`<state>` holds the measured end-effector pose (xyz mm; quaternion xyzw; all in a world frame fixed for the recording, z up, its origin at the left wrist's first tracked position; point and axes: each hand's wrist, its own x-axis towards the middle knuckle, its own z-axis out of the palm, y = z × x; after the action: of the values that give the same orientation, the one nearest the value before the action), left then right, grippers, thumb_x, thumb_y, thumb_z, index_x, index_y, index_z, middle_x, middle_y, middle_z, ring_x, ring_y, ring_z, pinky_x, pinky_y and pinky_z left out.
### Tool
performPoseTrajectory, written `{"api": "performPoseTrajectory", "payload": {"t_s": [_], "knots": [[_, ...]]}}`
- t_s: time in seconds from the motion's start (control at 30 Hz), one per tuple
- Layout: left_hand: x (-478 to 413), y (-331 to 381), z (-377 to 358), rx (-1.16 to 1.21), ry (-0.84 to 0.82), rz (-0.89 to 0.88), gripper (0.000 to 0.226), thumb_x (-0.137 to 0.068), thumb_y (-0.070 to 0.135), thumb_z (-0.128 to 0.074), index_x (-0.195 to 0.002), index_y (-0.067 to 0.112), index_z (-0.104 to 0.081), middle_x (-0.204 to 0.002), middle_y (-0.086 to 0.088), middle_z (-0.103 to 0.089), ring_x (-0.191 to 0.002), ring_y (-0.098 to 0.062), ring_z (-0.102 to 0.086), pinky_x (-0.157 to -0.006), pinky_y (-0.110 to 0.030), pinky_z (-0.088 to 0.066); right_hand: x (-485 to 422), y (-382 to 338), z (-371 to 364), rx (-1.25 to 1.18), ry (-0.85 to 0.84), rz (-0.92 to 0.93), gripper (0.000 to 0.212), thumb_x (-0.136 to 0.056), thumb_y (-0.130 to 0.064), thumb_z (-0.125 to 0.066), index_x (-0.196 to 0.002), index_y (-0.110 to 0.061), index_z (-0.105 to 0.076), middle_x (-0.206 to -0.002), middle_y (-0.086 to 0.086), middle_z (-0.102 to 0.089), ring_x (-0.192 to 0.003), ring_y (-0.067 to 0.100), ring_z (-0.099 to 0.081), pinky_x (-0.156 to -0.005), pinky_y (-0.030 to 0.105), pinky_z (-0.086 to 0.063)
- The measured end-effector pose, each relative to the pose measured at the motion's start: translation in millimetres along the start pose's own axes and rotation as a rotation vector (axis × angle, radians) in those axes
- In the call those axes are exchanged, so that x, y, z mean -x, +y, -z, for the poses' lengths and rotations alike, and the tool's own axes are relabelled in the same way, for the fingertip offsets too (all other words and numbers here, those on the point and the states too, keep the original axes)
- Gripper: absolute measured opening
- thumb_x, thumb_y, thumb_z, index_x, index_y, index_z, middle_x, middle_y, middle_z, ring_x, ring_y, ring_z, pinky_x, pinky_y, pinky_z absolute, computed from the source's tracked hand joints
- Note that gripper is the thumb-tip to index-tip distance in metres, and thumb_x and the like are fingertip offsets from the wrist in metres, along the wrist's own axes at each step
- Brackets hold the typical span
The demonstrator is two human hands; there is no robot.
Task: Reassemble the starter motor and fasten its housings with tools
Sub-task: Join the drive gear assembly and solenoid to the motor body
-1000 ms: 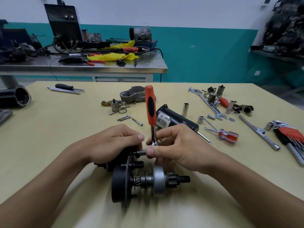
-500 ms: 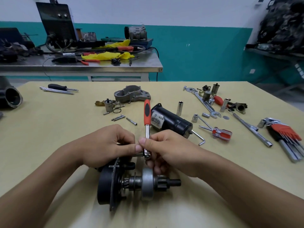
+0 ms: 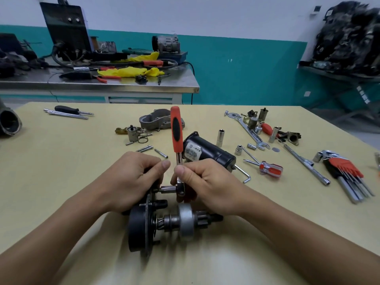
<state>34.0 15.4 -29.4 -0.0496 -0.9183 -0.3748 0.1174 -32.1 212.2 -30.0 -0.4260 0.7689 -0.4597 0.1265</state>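
Note:
The starter motor assembly (image 3: 144,225) lies on the yellow table, its black end plate to the left and its shaft with pinion gear (image 3: 186,221) pointing right. My left hand (image 3: 131,179) grips the black part behind the plate. My right hand (image 3: 205,182) pinches the head of a ratchet wrench (image 3: 176,132), whose red and black handle stands up and away from me. Its socket (image 3: 168,189) points left onto a fastener at the plate. The black motor housing (image 3: 207,151) lies just beyond my right hand.
A grey cast housing (image 3: 158,120), a small solenoid part with springs (image 3: 133,133) and loose bolts (image 3: 153,151) lie behind my hands. Sockets, a spanner (image 3: 249,132), a red screwdriver (image 3: 269,168), an extension bar and a hex key set (image 3: 345,171) lie to the right. A metal bench stands behind.
The ratchet handle swung down towards the table and has come back up to stand upright. Both hands keep their grips on the assembly and the ratchet head.

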Motion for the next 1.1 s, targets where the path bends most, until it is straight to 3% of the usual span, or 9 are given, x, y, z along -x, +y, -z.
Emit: {"api": "performPoseTrajectory", "payload": {"t_s": [0.1, 0.2, 0.27, 0.4, 0.57, 0.7, 0.77, 0.97, 1.1], "knots": [[1, -4, -3, -0.029, 0.100, -0.013, 0.052, -0.094, 0.050, -0.051, -0.058, 0.013, -0.053, -0.055, -0.008, -0.056, -0.049, -0.008, -0.044, -0.050, -0.030, -0.039, -5, -1, -3, 0.013, 0.016, -0.042, 0.057, -0.106, -0.039, -0.041, -0.089, 0.013, -0.059, -0.069, 0.026, -0.058, -0.064, 0.037, -0.059, -0.064, 0.045, -0.051], [-2, -5, -4, -0.043, 0.158, -0.019, 0.052, -0.095, 0.041, -0.057, -0.056, 0.007, -0.053, -0.054, -0.013, -0.052, -0.047, -0.007, -0.039, -0.048, -0.028, -0.036, -9, -2, -6, -0.013, 0.054, -0.131, 0.060, -0.107, -0.041, -0.041, -0.088, 0.013, -0.059, -0.062, 0.009, -0.048, -0.048, 0.010, -0.042, -0.047, 0.025, -0.037], [-5, -6, -4, -0.036, 0.175, -0.013, 0.052, -0.096, 0.039, -0.059, -0.056, 0.005, -0.056, -0.052, -0.011, -0.053, -0.045, -0.007, -0.039, -0.048, -0.026, -0.035, -11, -1, -9, -0.077, 0.078, -0.186, 0.061, -0.107, -0.041, -0.041, -0.089, 0.014, -0.059, -0.061, 0.008, -0.049, -0.042, 0.006, -0.042, -0.044, 0.018, -0.036], [-5, -9, -5, -0.046, 0.178, -0.037, 0.053, -0.097, 0.038, -0.062, -0.055, 0.008, -0.049, -0.045, 0.004, -0.040, -0.045, -0.005, -0.033, -0.047, -0.025, -0.031, -11, -1, -14, -0.091, 0.089, -0.226, 0.062, -0.107, -0.045, -0.041, -0.088, 0.012, -0.059, -0.065, 0.010, -0.052, -0.052, 0.013, -0.049, -0.052, 0.024, -0.042], [-5, -7, -4, -0.026, 0.192, -0.047, 0.056, -0.095, 0.042, -0.061, -0.054, 0.005, -0.052, -0.050, -0.011, -0.046, -0.047, -0.008, -0.036, -0.049, -0.031, -0.034, -13, -6, -11, -0.135, 0.074, -0.290, 0.059, -0.106, -0.047, -0.041, -0.078, 0.002, -0.060, -0.064, 0.008, -0.056, -0.052, 0.015, -0.052, -0.058, 0.028, -0.045], [-2, -4, -2, 0.014, 0.102, -0.077, 0.066, -0.090, 0.064, -0.051, -0.057, 0.007, -0.055, -0.050, -0.008, -0.051, -0.046, -0.006, -0.040, -0.047, -0.029, -0.036, -12, -13, -14, -0.028, 0.125, -0.137, 0.050, -0.105, -0.041, -0.045, -0.061, -0.020, -0.054, -0.050, -0.007, -0.048, -0.050, 0.014, -0.049, -0.052, 0.027, -0.043], [-1, -3, 0, 0.018, 0.084, -0.089, 0.064, -0.090, 0.066, -0.050, -0.058, 0.011, -0.057, -0.049, 0.001, -0.052, -0.047, -0.003, -0.044, -0.048, -0.025, -0.037, -13, -14, -7, 0.064, 0.162, -0.059, 0.047, -0.105, -0.036, -0.047, -0.062, -0.017, -0.054, -0.049, -0.009, -0.050, -0.047, 0.006, -0.049, -0.047, 0.021, -0.041], [1, -6, 9, 0.007, 0.035, -0.018, 0.052, -0.085, 0.065, -0.054, -0.069, 0.016, -0.067, -0.069, 0.003, -0.070, -0.060, -0.008, -0.060, -0.059, -0.027, -0.048, 5, -4, 78, 0.011, 0.493, -0.044, 0.044, -0.104, -0.021, -0.049, -0.069, 0.004, -0.058, -0.049, -0.006, -0.045, -0.047, 0.011, -0.040, -0.047, 0.030, -0.037], [6, -9, 23, -0.070, -0.087, 0.065, 0.051, -0.072, 0.086, -0.049, -0.092, 0.044, -0.070, -0.087, 0.016, -0.071, -0.077, -0.006, -0.065, -0.068, -0.021, -0.051, 27, 19, 142, 0.025, 0.717, -0.254, 0.047, -0.103, -0.023, -0.048, -0.069, 0.008, -0.058, -0.043, -0.005, -0.045, -0.039, 0.008, -0.039, -0.040, 0.023, -0.036]]}}
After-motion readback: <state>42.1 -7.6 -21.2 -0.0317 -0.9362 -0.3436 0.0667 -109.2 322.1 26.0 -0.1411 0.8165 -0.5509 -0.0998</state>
